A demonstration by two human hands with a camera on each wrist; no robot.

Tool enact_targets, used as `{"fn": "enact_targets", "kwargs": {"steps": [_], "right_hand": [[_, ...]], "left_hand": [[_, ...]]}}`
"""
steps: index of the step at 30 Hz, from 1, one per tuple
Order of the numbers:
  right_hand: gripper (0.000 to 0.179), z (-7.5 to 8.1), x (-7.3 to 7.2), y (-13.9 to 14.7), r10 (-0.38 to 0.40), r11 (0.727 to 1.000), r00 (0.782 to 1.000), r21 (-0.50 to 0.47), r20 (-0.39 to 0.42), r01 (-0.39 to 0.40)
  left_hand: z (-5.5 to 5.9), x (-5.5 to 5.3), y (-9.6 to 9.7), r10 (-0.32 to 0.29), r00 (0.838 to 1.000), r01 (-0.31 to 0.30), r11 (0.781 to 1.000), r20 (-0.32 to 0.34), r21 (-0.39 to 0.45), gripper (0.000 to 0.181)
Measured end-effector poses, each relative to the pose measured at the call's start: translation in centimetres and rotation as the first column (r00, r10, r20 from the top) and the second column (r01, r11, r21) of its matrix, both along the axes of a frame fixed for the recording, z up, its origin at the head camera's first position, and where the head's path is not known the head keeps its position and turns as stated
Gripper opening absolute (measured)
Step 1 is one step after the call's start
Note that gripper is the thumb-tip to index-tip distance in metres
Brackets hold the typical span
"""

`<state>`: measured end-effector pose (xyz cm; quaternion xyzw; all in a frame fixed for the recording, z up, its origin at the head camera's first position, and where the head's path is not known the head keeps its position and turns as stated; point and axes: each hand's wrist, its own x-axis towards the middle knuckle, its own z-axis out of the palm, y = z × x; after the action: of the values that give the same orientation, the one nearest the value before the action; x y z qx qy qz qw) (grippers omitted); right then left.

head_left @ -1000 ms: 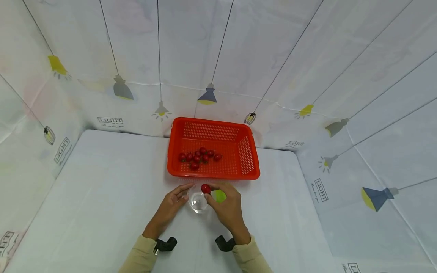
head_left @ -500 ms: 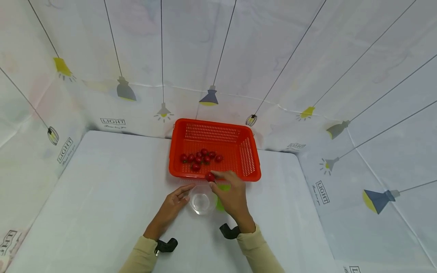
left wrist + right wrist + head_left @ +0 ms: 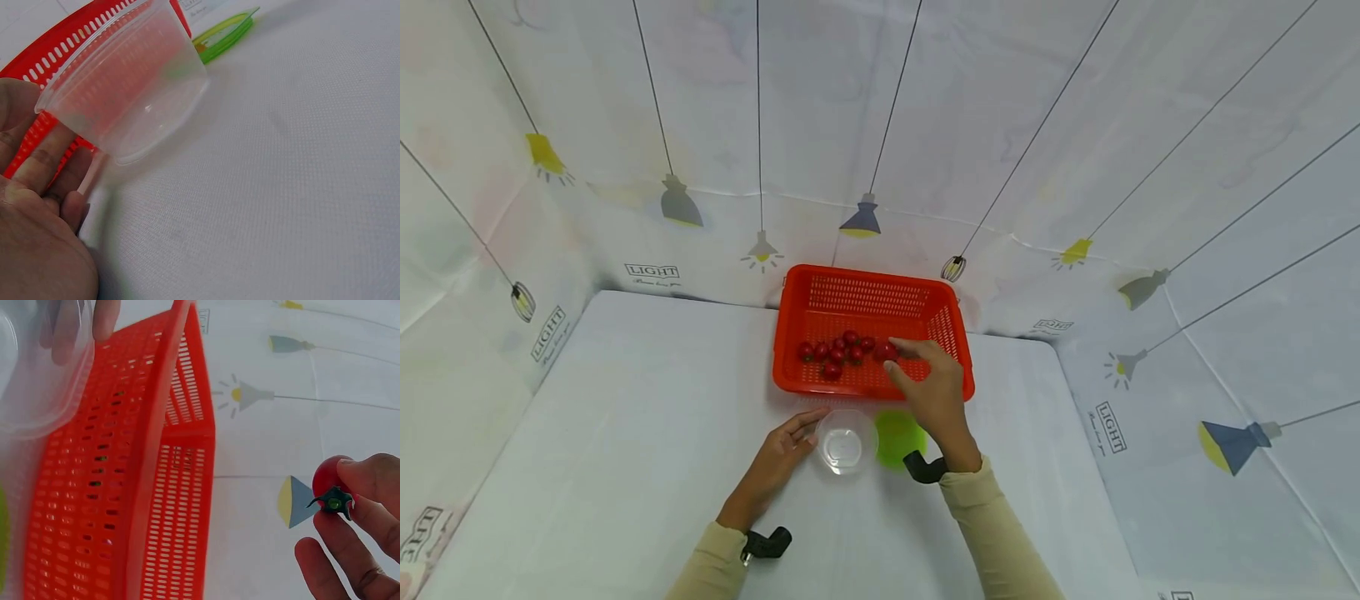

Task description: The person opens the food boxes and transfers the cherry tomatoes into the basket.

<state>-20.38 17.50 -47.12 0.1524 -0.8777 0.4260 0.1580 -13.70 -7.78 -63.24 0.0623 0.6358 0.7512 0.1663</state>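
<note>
My right hand (image 3: pixel 936 385) is over the red plastic basket (image 3: pixel 958 390). Thumb and fingers pinch a cherry tomato (image 3: pixel 325 478), whose green stem cap shows in the right wrist view. Several more cherry tomatoes (image 3: pixel 832 371) lie on the basket floor, grouped toward its left half. At the near side of the basket, a clear plastic tub (image 3: pixel 842 447) stands upright on the table. My left hand (image 3: pixel 777 458) rests along the tub's left side, fingers loosely extended at its rim and wall. Inside the tub (image 3: pixel 147 109) nothing shows.
A round green lid (image 3: pixel 899 437) lies flat just right of the tub, partly under the right wrist in the head view. The white-covered table (image 3: pixel 685 400) meets a lamp-printed backdrop (image 3: pixel 820 125) behind the basket and at both sides.
My right hand has moved from above the tub forward and right, over the basket, carrying the cherry tomato. The green lid is now more exposed. The left hand stays beside the tub.
</note>
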Motion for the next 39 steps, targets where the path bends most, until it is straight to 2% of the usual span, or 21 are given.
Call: {"fn": "enact_targets", "kwargs": {"steps": [8,23,32,39], "right_hand": [[0.034,0.8,-1.9,1.0,-0.021,0.999,1.000,0.049,0.018,0.020],[0.034,1.4,-5.9,2.4,-0.031,0.991,0.980,0.131,0.196,0.005],[0.031,0.7,-7.7,3.0,-0.038,0.982,0.968,0.189,0.246,-0.009],[0.031,0.2,-9.1,3.2,-0.027,0.972,0.948,0.229,0.318,-0.049]], "left_hand": [[-0.1,0.0,0.0,0.007,1.000,-0.007,1.000,0.006,0.007,0.045],[-0.2,0.0,0.0,0.000,1.000,0.000,1.000,-0.005,0.017,0.045],[-0.1,0.0,-0.1,-0.013,1.000,0.013,1.000,-0.009,0.006,0.046],[-0.3,0.0,-0.1,0.000,1.000,0.000,1.000,-0.003,0.011,0.045]]}}
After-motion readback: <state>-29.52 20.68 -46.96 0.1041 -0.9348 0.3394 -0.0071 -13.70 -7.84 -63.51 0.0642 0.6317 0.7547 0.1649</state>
